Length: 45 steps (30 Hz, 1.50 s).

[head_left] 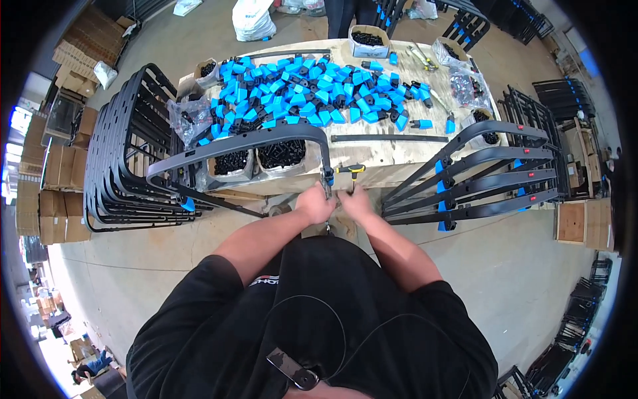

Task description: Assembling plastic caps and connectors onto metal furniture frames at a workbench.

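A bent black metal frame (246,138) arches in front of me, its right end coming down to my hands. My left hand (317,203) is closed around that lower end, where a small blue part (330,179) shows. A greyish metal piece shows beside the left thumb, too small to name. Close by on the right, my right hand (357,203) grips the handle of a hammer (351,169); its black and yellow head points toward the table. My hands are nearly touching, just off the table's near edge.
Blue and black plastic pieces (299,90) are heaped on the wooden table (392,149), among boxes of small black parts (282,154). A black flat bar (390,138) lies near its front. Black frames stand stacked at left (113,146) and right (492,174). A person (345,14) stands beyond.
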Each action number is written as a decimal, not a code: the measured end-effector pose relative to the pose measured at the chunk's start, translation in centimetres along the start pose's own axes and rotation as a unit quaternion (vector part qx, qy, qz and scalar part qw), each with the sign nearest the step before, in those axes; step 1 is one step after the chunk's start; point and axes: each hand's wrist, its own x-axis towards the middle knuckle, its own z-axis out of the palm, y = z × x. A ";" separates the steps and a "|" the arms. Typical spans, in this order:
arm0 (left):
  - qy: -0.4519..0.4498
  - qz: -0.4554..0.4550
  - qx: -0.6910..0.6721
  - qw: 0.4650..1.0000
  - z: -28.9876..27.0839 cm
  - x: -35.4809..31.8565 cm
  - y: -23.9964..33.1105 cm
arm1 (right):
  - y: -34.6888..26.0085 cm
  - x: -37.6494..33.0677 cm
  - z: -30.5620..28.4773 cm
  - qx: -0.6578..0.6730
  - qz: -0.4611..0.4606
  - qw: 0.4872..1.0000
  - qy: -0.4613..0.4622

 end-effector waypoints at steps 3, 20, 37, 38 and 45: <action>0.025 0.002 0.013 1.000 -0.1 -0.4 -0.6 | -3.5 -4.7 -2.9 -0.029 0.032 0.997 -0.061; 0.147 -0.051 -0.365 0.918 -3.5 -3.4 -5.8 | -7.1 -1.5 -2.8 -0.019 -0.117 0.992 0.042; 0.175 -0.128 -0.511 0.832 -11.6 -6.1 -19.5 | -2.6 -0.5 -4.2 -0.030 0.082 0.993 0.075; 0.141 -0.122 -0.549 0.814 -12.6 -4.5 -23.0 | -3.2 -1.4 -3.8 0.009 0.092 0.995 0.028; 0.118 -0.111 -0.513 0.843 -16.6 -5.1 -25.8 | -9.3 -7.2 7.3 0.049 0.175 0.959 -0.218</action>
